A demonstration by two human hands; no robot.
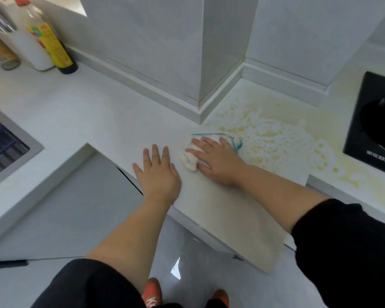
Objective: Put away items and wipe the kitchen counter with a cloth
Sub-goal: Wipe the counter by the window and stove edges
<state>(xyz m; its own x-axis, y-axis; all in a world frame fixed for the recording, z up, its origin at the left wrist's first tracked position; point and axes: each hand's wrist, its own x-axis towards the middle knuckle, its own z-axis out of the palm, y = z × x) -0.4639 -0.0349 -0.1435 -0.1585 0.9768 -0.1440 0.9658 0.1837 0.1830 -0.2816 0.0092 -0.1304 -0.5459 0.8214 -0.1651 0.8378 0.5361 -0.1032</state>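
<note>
The person is pressing the right hand (218, 161) flat on the cloth (191, 162), fingers spread and nearly straight, not curled round it. The cloth is lying bunched under palm and fingers, poking out on the thumb side, on the counter (98, 116) at the edge of a yellowish spill (276, 138). The left hand (157, 172) is resting flat and empty just beside it.

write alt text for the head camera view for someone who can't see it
A person's right hand presses a white, blue-edged cloth onto a white kitchen counter, at the edge of a yellowish foamy smear. The left hand rests flat beside it. A yellow-labelled bottle stands far left; a black hob sits far right.
</note>
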